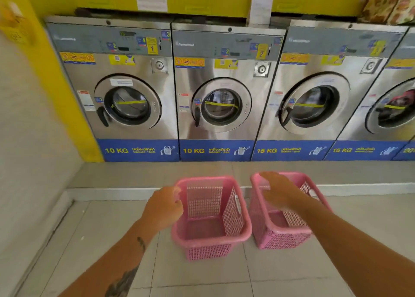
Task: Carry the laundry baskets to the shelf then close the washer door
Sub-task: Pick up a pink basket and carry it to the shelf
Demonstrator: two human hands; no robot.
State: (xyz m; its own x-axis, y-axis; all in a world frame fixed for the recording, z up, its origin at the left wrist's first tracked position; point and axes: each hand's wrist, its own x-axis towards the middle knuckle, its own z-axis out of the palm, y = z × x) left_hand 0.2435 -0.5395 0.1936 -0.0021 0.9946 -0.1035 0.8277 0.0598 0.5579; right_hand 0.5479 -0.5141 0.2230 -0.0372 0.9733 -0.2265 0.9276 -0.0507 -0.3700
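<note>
Two empty pink laundry baskets stand side by side on the tiled floor in front of the washers. My left hand [165, 207] is curled around the left rim of the left basket [213, 236]. My right hand [279, 192] hovers over the right basket [283, 238] near its left rim, fingers spread and holding nothing. Behind them is a row of steel front-load washers: washer 1 [128, 103], washer 2 [222, 106], a 15 KG washer [314, 106] and another at the right edge [395, 110] with clothes behind its glass. I cannot tell whether any door is ajar. No shelf is in view.
A low step [134, 193] runs across the floor between the baskets and the washers. A grey wall [29, 150] and a yellow pillar [56, 83] close off the left side. Patterned cushions [390, 2] sit above the washers at the top right.
</note>
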